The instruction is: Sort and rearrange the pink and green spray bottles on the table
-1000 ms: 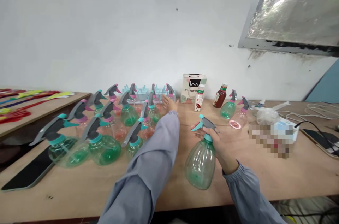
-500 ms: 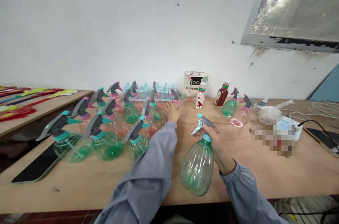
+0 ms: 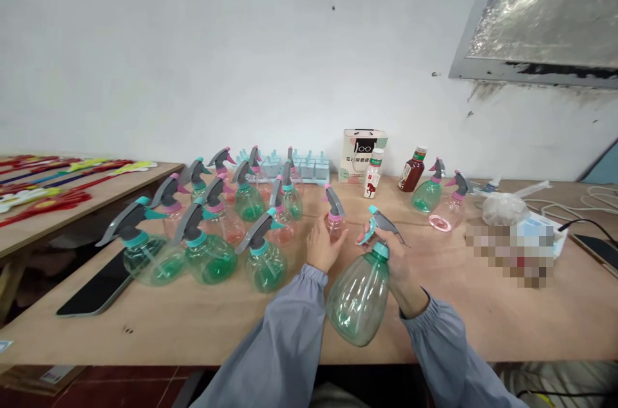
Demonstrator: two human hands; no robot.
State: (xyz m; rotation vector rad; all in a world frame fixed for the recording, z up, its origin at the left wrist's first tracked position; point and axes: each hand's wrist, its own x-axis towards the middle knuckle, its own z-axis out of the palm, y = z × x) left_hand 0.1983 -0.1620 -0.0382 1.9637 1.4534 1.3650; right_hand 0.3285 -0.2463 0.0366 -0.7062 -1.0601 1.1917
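In my right hand (image 3: pixel 393 260) is a green spray bottle (image 3: pixel 360 295) with a grey and teal head, gripped at its neck and tilted above the table's front part. My left hand (image 3: pixel 325 244) is wrapped round a pink spray bottle (image 3: pixel 335 224), whose grey and pink head points up; the hand hides most of its body. Several green and pink spray bottles, among them a green one (image 3: pixel 210 258), stand in a group to the left. Two more, one green (image 3: pixel 427 194) and one pink (image 3: pixel 449 212), stand at the right.
Light blue moulds (image 3: pixel 313 170), a paper bag (image 3: pixel 345 160), a white bottle (image 3: pixel 373 176) and a brown bottle (image 3: pixel 411 173) line the wall. A phone (image 3: pixel 96 286) lies left. At the right are a plastic bag (image 3: pixel 502 208), cables and another phone (image 3: pixel 596 253).
My left hand has drawn the pink bottle away from the back of the group, toward me and to the right. My right hand still holds the green bottle. The view has turned slightly left.
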